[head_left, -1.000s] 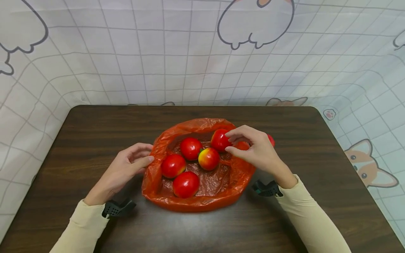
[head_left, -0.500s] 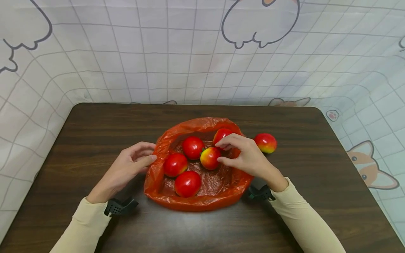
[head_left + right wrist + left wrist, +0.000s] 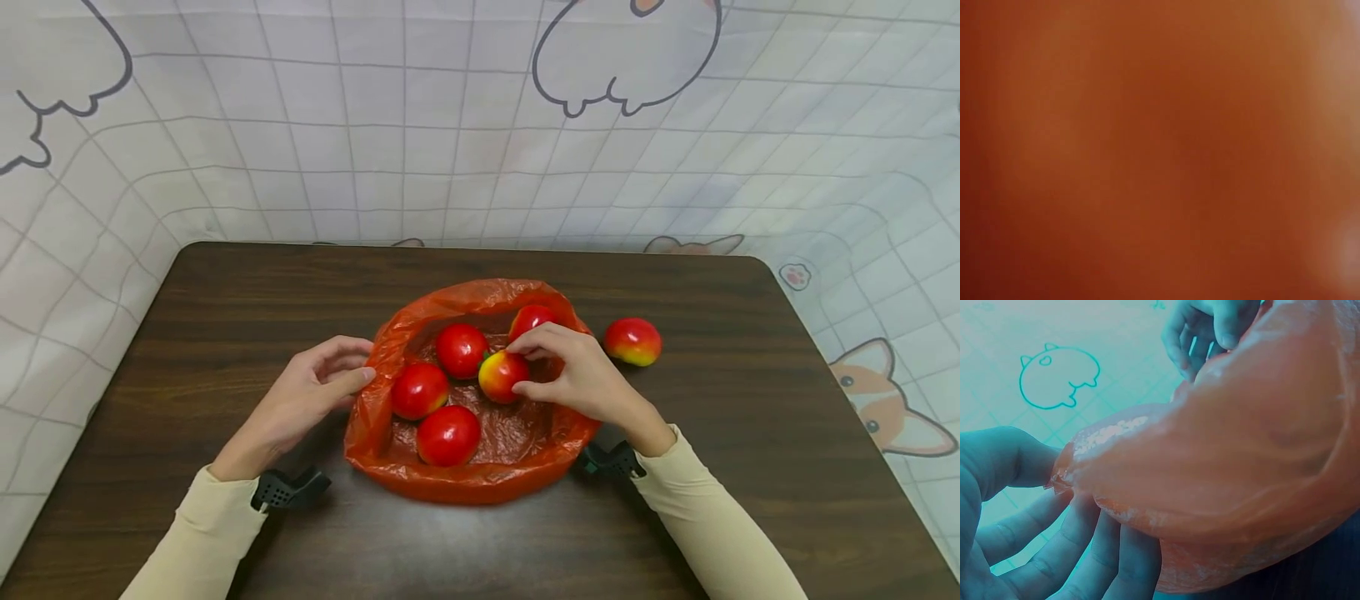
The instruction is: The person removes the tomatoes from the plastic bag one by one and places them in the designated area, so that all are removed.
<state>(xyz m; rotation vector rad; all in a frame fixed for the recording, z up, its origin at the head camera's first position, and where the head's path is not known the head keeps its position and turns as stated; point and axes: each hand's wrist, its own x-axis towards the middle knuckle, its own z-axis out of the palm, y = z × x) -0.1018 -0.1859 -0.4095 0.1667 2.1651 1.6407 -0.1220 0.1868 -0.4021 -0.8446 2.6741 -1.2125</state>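
Observation:
An orange-red plastic bag (image 3: 465, 490) lies spread on the table with its mouth rolled open. My left hand (image 3: 296, 404) pinches the left side of its rim between thumb and fingers; in the left wrist view the thumb and fingers lie on either side of the film. With fingertips and thumb, my right hand (image 3: 581, 383) holds a small shiny red-and-yellow fruit (image 3: 504, 377) inside the bag. Around it sit several larger red fruits, one being the front red fruit (image 3: 448, 436). The back right red fruit (image 3: 531, 318) is partly hidden by the right hand.
Outside the bag, on the right, another red-and-yellow fruit (image 3: 633, 342) rests on the dark wooden table (image 3: 247, 292). A white gridded cloth (image 3: 450, 125) with cartoon drawings hangs behind. Orange blur fills the right wrist view.
My right hand has moved left, from near the back right red fruit to the small red-and-yellow one, and now takes hold of it. The fruit outside the bag is uncovered. My left hand stays put.

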